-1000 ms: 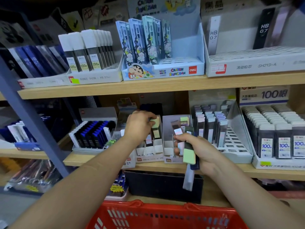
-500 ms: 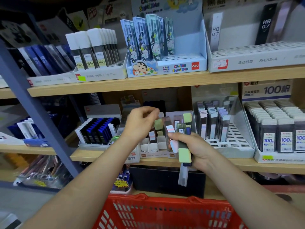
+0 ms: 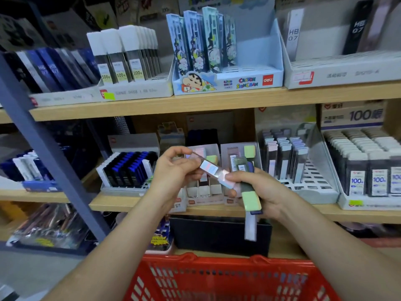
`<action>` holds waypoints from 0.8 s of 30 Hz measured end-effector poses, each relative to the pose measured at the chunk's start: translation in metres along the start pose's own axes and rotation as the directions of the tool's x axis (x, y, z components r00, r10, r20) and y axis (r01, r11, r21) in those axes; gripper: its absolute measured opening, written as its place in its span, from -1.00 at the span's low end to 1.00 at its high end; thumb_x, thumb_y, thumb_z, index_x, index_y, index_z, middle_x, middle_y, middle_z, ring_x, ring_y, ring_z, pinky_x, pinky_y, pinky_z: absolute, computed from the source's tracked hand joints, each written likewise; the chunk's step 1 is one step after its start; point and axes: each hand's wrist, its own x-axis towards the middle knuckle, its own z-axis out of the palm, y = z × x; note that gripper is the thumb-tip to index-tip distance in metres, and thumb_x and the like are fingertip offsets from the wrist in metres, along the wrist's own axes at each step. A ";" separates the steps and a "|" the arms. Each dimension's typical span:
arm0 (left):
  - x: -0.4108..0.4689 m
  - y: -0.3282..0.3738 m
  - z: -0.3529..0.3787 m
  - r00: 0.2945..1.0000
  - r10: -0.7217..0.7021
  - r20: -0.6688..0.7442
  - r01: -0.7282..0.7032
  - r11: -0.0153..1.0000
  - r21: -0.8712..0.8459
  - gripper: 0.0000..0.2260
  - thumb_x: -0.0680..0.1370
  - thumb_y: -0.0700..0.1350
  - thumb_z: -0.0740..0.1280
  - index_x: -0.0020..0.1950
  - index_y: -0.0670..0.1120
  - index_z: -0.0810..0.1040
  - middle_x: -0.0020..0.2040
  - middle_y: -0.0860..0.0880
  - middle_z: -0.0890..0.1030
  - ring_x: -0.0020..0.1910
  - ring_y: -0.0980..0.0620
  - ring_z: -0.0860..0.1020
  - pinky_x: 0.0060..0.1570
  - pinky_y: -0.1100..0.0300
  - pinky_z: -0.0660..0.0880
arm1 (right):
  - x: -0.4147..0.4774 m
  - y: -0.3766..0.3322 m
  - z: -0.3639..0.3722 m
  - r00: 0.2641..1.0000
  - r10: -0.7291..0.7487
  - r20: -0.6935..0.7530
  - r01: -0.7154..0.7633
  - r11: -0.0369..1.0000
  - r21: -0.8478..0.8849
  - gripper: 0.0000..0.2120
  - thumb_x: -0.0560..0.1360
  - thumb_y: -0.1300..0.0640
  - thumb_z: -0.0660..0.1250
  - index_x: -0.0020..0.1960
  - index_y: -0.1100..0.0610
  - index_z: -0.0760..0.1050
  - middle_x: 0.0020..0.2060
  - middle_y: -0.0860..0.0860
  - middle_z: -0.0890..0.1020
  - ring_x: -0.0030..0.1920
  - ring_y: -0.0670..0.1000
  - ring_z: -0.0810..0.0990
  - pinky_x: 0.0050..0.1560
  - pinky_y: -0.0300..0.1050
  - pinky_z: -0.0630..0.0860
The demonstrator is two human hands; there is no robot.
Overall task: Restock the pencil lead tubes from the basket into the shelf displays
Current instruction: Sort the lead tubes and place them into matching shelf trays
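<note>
Sorting step. The left hand (image 3: 175, 170) pinches one end of a pink-capped lead tube (image 3: 209, 170). The right hand (image 3: 260, 190) clasps a bundle of tubes (image 3: 251, 198). The display box (image 3: 213, 148) is just behind both hands and the basket (image 3: 217, 279) is below them. The likely next move is to seat the tube upright in a free cell.

- This is a stationery shop: wooden shelf boards (image 3: 195, 105) run one above another, held by a blue-grey metal upright (image 3: 43, 148) at the left.
- Open cardboard display boxes (image 3: 134, 92) line each board, packed with rows of identical pencil lead tubes (image 3: 121, 53), some marked "100" or "HB 0.7".
- The light-blue cartoon box (image 3: 227, 81) carries a "deli" logo.
- Small green stickers (image 3: 109, 96) sit on box fronts.
- A red plastic shopping basket (image 3: 217, 276) is nearest.
</note>
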 end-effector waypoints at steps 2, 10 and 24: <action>-0.001 0.004 -0.006 0.995 -0.043 0.087 0.039 0.998 0.045 -0.78 0.51 -0.36 0.35 0.10 -0.14 0.56 -0.25 -0.15 0.66 -0.34 -0.02 0.61 -0.31 0.22 0.59 | 0.001 -0.001 -0.001 0.999 -0.030 -0.031 0.032 0.998 0.048 -0.79 0.45 0.30 0.43 0.07 0.25 0.54 -0.19 0.14 0.68 -0.44 -0.03 0.53 -0.51 -0.26 0.47; -0.013 0.007 -0.006 0.814 -0.236 0.530 -0.065 0.870 0.488 -0.35 0.45 -0.37 0.42 0.39 0.18 0.37 -0.35 -0.05 0.59 -0.35 0.02 0.54 -0.25 0.18 0.48 | 0.009 0.004 0.007 0.983 -0.111 -0.149 0.105 0.993 -0.046 -0.58 0.28 0.05 0.53 0.06 0.25 0.62 -0.18 0.17 0.70 -0.19 0.12 0.64 -0.11 0.03 0.64; 0.027 0.006 -0.022 0.942 0.336 0.002 -0.308 0.861 0.406 -0.80 0.56 -0.28 0.34 -0.07 0.05 0.57 -0.24 -0.02 0.65 -0.34 0.14 0.60 -0.26 0.26 0.55 | 0.018 -0.003 0.011 0.990 -0.121 -0.067 0.095 0.945 -0.312 -0.79 0.54 0.10 0.39 0.15 0.14 0.58 -0.03 0.10 0.72 -0.36 -0.03 0.65 -0.29 -0.12 0.59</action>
